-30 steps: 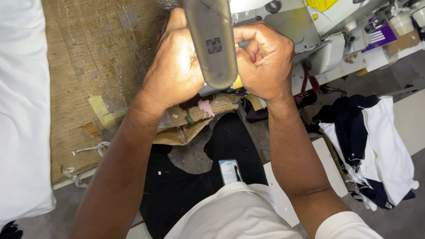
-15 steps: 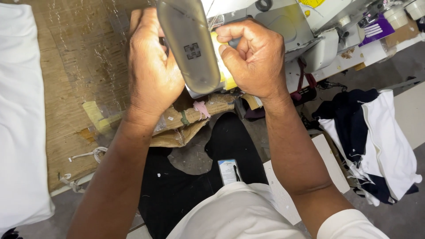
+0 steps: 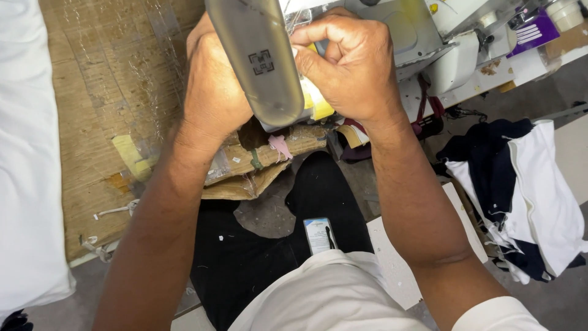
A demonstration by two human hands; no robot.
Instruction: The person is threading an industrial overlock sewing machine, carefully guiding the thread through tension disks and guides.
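A small yellow piece [image 3: 318,101] sits pinched between the two hands, close against a grey, elongated arm [image 3: 257,61] that runs down the middle of the view and hides much of the work. The right hand [image 3: 355,67] is curled tight, thumb and fingers closed on the yellow piece from the right. The left hand [image 3: 214,86] presses in from the other side of the arm; its fingertips are hidden behind it, so whether it grips the piece or only steadies it cannot be told.

With so little of the piece showing past the fingers, it could slip from the pinch, and fingers held this near the sewing machine [image 3: 422,37] could get caught.

Below lie torn cardboard [image 3: 257,171], a taped brown surface [image 3: 104,92], and heaped dark and white cloth [image 3: 527,196].
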